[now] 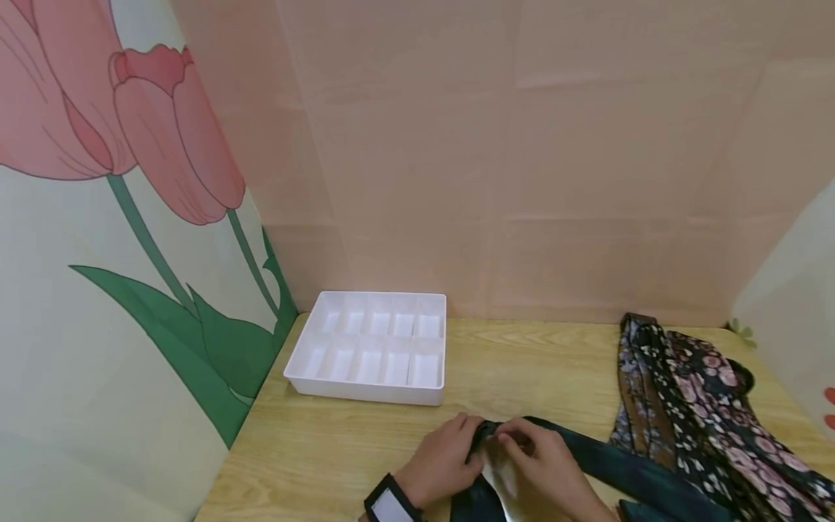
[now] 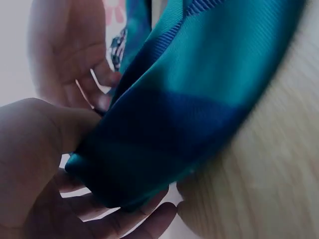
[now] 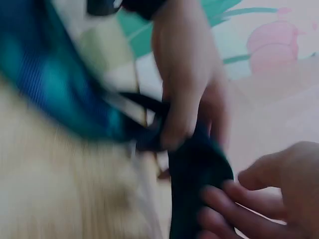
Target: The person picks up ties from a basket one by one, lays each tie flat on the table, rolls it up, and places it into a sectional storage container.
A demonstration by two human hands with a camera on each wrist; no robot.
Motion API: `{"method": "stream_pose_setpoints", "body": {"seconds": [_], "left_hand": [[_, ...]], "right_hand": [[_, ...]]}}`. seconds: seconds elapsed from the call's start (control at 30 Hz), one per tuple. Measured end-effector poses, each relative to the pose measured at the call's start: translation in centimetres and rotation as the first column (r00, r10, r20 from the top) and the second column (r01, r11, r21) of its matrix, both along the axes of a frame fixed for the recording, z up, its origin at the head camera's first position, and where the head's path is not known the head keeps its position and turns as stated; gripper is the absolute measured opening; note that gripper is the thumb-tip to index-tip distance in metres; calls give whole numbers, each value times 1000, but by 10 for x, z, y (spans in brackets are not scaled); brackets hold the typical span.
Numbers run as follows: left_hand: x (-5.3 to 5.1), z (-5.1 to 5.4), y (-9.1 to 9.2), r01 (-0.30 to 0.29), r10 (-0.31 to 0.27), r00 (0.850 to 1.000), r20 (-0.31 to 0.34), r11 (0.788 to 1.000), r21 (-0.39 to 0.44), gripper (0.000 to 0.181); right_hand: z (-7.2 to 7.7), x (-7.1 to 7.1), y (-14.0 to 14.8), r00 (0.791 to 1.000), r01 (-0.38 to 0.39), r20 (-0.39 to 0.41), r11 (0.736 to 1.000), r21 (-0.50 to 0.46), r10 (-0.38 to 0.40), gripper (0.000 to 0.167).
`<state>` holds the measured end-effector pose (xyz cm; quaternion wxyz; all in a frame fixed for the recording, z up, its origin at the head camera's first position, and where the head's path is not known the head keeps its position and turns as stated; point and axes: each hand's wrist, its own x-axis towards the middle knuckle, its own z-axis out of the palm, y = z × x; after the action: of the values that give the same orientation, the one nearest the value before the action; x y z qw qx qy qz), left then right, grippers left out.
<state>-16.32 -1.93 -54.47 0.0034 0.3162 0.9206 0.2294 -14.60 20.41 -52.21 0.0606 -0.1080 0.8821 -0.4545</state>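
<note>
A dark teal and navy striped necktie (image 1: 616,462) is looped near the table's front edge. My left hand (image 1: 442,458) grips a bend of it, thumb on top and fingers underneath, as the left wrist view shows with the tie's wide shiny cloth (image 2: 164,124) up close. Beside it, my right hand (image 1: 544,464) pinches the tie's edge between curled fingers and thumb. In the right wrist view the right fingers (image 3: 224,204) touch a hanging dark stretch of the tie (image 3: 192,169). One length of the tie runs off to the lower right.
A white plastic tray (image 1: 365,395) with several compartments stands behind the hands, near the back edge. Several floral ties (image 1: 704,406) lie in a pile on the right side of the wooden table (image 1: 522,362). My left wrist wears a black band (image 1: 391,500).
</note>
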Motion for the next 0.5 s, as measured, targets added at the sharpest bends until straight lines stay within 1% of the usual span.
{"method": "stream_pose_setpoints", "body": {"seconds": [0.03,0.07,0.1,0.13,0.17,0.2,0.23,0.27,0.3,0.33,0.37,0.4,0.43,0.47,0.5], "left_hand": [[-1,-1,-2,2,-2,1000,0,1000,9,49],[-1,-3,-4,2,-2,1000,1,1000,18,48],[-2,-4,-7,-2,2,1000,5,1000,28,47],[-2,-4,-10,-11,10,1000,12,999,39,46],[-3,-5,-12,-20,19,1000,18,998,54,45],[-3,-5,-15,-34,32,999,28,997,66,43],[-3,-5,-17,-46,43,998,40,996,79,42],[-3,-5,-19,-55,50,997,53,994,92,41],[-3,-4,-20,-59,52,996,70,993,102,39],[-2,-3,-21,-53,43,995,92,993,107,39],[-1,-3,-22,-34,20,992,121,993,113,39],[-1,-3,-22,-3,-16,986,166,993,118,41],[0,-2,-22,39,-69,971,228,990,135,43],[2,-2,-21,82,-127,946,297,984,159,45],[3,-2,-19,125,-181,916,357,977,174,46]], "right_hand": [[0,-1,2,997,58,-55,995,84,-54,23],[-1,-2,5,990,106,-108,980,166,-89,27],[-2,-2,10,984,137,-148,959,249,-102,37],[-3,-4,16,980,154,-173,930,334,-100,46],[-6,-6,22,977,155,-197,900,407,-79,56],[-9,-8,29,977,150,-207,871,468,-57,63],[-11,-10,35,979,137,-198,852,505,-41,65],[-13,-12,41,983,123,-182,835,536,-29,63],[-15,-13,46,985,116,-170,822,558,-24,58],[-17,-14,49,983,125,-182,811,571,-23,50],[-18,-14,52,977,145,-211,804,576,-25,41],[-19,-14,53,969,171,-244,798,578,-31,34],[-20,-14,53,957,201,-289,791,578,-32,30],[-21,-13,52,942,230,-335,782,579,-29,27],[-21,-13,51,925,258,-379,774,579,-25,27]]}}
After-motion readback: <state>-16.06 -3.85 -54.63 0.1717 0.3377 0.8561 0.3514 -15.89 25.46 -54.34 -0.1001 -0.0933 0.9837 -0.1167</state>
